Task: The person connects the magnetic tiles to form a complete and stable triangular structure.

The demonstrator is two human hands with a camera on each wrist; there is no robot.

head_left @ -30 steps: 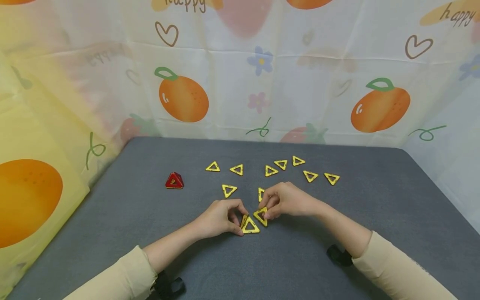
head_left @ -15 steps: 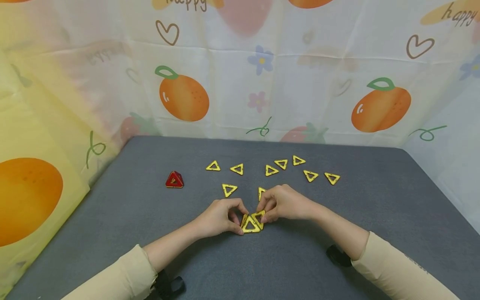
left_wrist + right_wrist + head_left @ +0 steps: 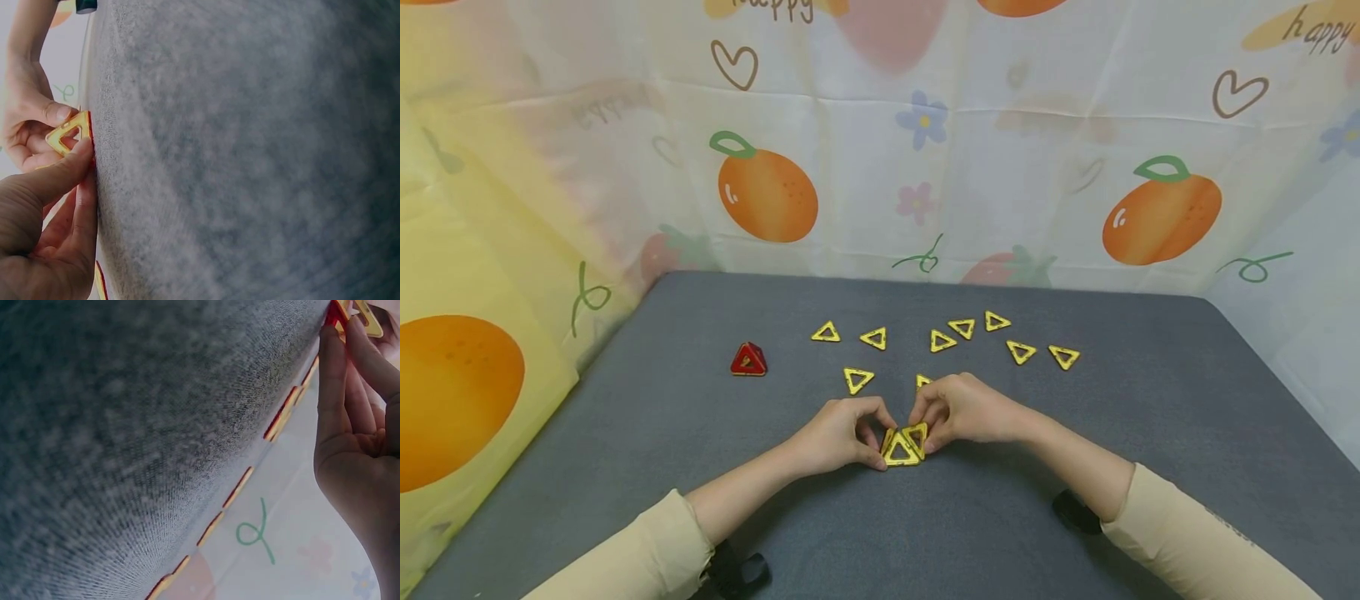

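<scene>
My left hand [image 3: 838, 433] pinches a leaning yellow triangular magnetic tile [image 3: 887, 437] at the left side of a small cluster. The cluster's front tile [image 3: 901, 462] faces me with its point up. On the right side, my right hand [image 3: 966, 408] pinches another yellow triangular tile [image 3: 914, 427], its edge right against the front one. In the left wrist view, thumb and fingers of both hands meet around a yellow tile [image 3: 57, 139]. The right wrist view shows a red edge beside the yellow tile [image 3: 373, 328] at my fingertips.
Several loose yellow triangles lie flat beyond my hands, among them a near one [image 3: 858, 381] and a far right one [image 3: 1064, 357]. One tile [image 3: 922, 382] is partly hidden behind my right hand. A red pyramid [image 3: 749, 360] stands left on the grey table [image 3: 625, 433].
My right hand has brought its tile left and slightly down, against the front tile. In the last half second it shifts only slightly. My left hand stays in place.
</scene>
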